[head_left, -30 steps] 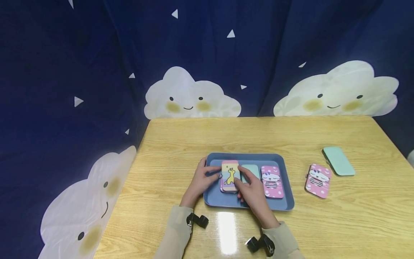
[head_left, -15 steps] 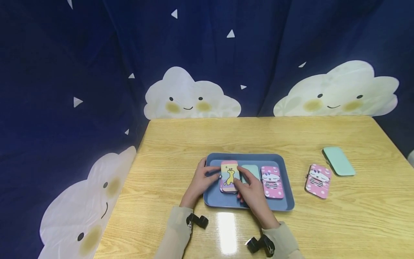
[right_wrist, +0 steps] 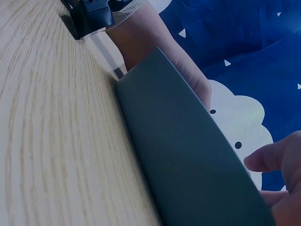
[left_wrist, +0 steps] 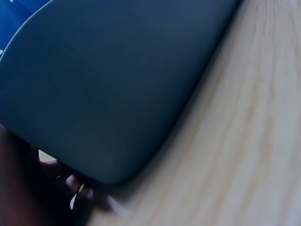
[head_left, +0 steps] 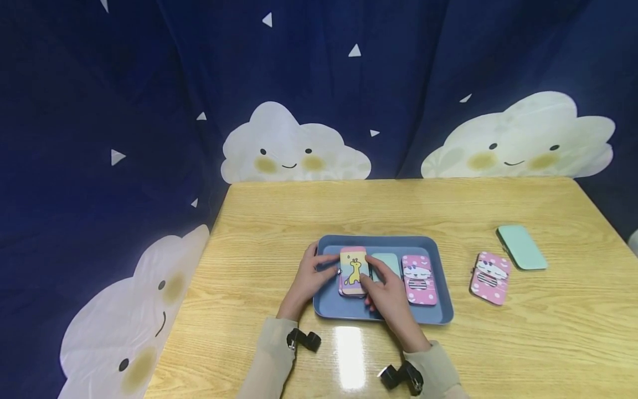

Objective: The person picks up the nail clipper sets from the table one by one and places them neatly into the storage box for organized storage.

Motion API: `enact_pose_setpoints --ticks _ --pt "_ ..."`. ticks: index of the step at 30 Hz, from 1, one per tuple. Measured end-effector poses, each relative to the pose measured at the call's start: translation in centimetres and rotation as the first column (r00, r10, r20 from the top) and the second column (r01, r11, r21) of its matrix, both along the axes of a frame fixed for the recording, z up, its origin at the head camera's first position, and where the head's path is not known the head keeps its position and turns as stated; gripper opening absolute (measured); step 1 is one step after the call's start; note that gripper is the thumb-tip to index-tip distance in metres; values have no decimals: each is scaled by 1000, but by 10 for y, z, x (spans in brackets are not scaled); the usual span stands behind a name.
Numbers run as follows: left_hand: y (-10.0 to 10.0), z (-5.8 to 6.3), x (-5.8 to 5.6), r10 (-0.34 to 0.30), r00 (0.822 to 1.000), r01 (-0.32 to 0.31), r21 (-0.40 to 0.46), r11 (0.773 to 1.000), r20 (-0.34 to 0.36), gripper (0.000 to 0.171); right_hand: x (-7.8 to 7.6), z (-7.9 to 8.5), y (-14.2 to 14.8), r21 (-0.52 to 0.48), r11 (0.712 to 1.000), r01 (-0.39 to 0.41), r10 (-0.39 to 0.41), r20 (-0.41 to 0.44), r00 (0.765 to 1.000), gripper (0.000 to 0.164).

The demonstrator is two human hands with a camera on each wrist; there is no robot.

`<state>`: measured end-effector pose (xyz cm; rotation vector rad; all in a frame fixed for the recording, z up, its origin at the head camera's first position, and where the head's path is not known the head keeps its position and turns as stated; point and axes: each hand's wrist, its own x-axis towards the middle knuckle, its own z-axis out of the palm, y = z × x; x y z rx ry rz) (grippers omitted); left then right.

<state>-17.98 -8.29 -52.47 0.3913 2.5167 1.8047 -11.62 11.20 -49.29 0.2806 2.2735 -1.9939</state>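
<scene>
A small hinged tin with a yellow giraffe (head_left: 355, 271) lies in the left part of a blue tray (head_left: 324, 309), on top of another tin whose pink edge peeks out. My left hand (head_left: 310, 277) reaches over the tray's left rim, thumb and index finger extended to the tin's left edge by its metal clasp. From the other side, my right hand (head_left: 389, 291) holds the giraffe tin, index finger at its upper right edge and thumb over its face. A mint tin (head_left: 386, 262) is partly hidden behind the right hand. A pink cat tin (head_left: 419, 280) lies to its right.
Right of the tray, another pink cat tin (head_left: 490, 278) and a mint tin (head_left: 522, 247) lie on the wooden table (head_left: 279, 216). The tray's side wall (right_wrist: 183, 150) fills much of both wrist views. A dark blue cloud-print curtain (head_left: 389, 83) stands behind the table.
The giraffe tin has shifted very slightly left, settling over the tin beneath it. Both hands stay in nearly the same place.
</scene>
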Motion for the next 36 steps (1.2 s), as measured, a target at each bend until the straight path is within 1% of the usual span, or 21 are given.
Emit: enact_pose_setpoints --ticks 6,12,19,24,27,32,34,36 --pt "0 -1 0 -13 1000 13 27 1000 -9 28 0 1 0 12 1000 2 -2 5 1000 49" --pt "0 0 0 -5 1000 6 -14 1000 13 29 1 2 0 5 1000 -3 3 8 1000 49" --pt "-1 -1 0 -15 1000 15 1 1000 -20 29 0 3 1 -8 1000 -11 11 -12 1000 51" --pt "-1 -2 -1 -13 999 12 -39 999 -42 34 1 1 1 -5 1000 9 -9 -6 1000 48" --pt "-1 -2 -1 -14 999 11 -58 998 -51 36 1 0 1 -15 1000 26 -27 -16 1000 47" --pt "-2 -3 -1 -17 999 15 -45 999 -45 36 3 0 3 -58 996 71 -76 -85 993 43" --pt "-1 -3 -1 -15 999 14 -32 999 -37 36 4 0 4 -80 992 95 -105 -134 985 40" --pt "-1 -3 -1 -15 999 14 -15 1000 -36 36 6 1 5 -118 986 119 -140 -188 972 37"
